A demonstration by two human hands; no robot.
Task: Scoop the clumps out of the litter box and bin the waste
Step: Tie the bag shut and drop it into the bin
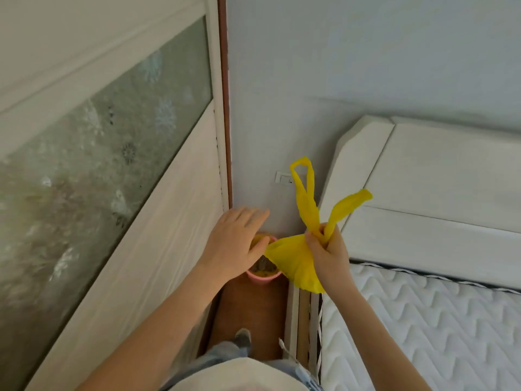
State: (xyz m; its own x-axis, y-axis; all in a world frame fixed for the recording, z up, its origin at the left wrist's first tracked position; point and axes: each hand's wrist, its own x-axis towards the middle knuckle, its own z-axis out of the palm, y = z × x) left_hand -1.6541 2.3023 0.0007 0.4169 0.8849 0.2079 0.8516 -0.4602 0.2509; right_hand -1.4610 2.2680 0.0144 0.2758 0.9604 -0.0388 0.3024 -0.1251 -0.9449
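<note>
Gripping a yellow plastic bag (293, 258) by its neck, with the right hand (328, 251) curled tight round the gathered base of the two handle loops (307, 193) so that both stand up above the fist, one upright and one leaning away to the right; probably bunching them this way to close the mouth or ready it for tying. Hanging below and to the left of that grip, the slack body of the bag, fanning out in a wedge toward the other hand. Pinching or steadying the far left corner of that wedge with the thumb side of the left hand (239, 244), fingers stretched out flat and loose rather than clenched; impossible to say whether actually gripping the plastic or only touching it. Sitting directly beneath the left hand and just under the bag's left edge, a small pink bin (263, 277) on the brown floor (253, 314), showing grey clumps (263, 268) inside along with a yellow liner edge, so apparently holding the scooped waste already. Standing in a narrow gap, with a frosted glass door (93, 165) well to the left of the grip, a white headboard (437, 179) and mattress (423, 320) to its right, a wall switch (284, 178) just behind the loops. No litter box or scoop in view.
</note>
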